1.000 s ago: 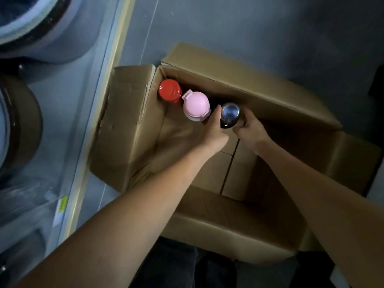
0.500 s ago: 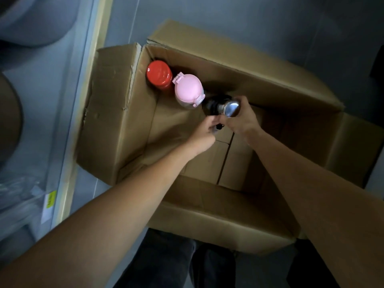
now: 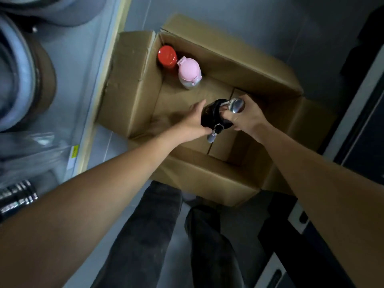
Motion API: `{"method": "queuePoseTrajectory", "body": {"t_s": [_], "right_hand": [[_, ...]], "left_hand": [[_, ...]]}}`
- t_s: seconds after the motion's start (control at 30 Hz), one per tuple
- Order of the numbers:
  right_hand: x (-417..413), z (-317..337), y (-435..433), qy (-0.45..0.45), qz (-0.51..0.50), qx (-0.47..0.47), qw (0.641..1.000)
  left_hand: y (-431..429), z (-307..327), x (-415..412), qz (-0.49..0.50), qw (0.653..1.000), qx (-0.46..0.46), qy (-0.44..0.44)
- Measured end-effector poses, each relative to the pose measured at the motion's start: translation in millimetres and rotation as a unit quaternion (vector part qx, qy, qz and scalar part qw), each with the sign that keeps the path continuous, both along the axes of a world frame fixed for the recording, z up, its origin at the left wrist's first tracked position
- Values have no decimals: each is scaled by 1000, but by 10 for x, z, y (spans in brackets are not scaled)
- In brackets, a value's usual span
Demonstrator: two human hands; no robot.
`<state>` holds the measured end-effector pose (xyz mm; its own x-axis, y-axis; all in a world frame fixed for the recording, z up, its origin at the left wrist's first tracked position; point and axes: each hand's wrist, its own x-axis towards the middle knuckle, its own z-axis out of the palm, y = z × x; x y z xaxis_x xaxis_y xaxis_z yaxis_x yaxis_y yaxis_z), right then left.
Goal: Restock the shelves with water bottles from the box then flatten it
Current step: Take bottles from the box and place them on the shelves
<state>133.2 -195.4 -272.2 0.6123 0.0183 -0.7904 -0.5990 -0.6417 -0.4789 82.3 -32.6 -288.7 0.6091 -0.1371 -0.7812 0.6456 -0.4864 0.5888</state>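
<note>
Both hands — left hand (image 3: pixel 192 119), right hand (image 3: pixel 245 118) — hold a black bottle (image 3: pixel 214 116) tilted over the open box (image 3: pixel 239 65).

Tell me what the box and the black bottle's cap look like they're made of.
The box looks like corrugated cardboard, matte brown, with creased flaps. The cap of the black bottle is probably polished metal, judging by its mirror-like shine.

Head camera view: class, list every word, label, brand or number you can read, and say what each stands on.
No text here can be read.
Yellow label by the shelf edge: print too small and blurred.
Black bottle: any print on its dark side cannot be made out.
Red-capped bottle, pink-capped bottle, box: no text shows.
</note>
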Motion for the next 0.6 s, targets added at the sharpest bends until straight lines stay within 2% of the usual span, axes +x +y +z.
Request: {"method": "queuePoseTrajectory", "body": {"t_s": [0.1,0.23,0.3,0.33,0.47,0.6], "right_hand": [[-118,569,29,0,5,16,1000],[-242,1399,74,-10,19,21,1000],[-323,1963,116,-22,59,29,998],[-309,2059,152,-25,64,37,997],[-498,3053,399,-52,139,39,988],[-706,3899,738,-98,222,71,968]], "left_hand": [[-64,562,-149,-34,999,-24,2],[-96,1287,-347,-17,998,2,-64],[-60,1816,-531,-15,992,39,-116],[-45,1871,-543,-10,991,53,-122],[78,2817,-880,77,976,90,-183],[338,3740,-1247,121,964,115,-209]]}}
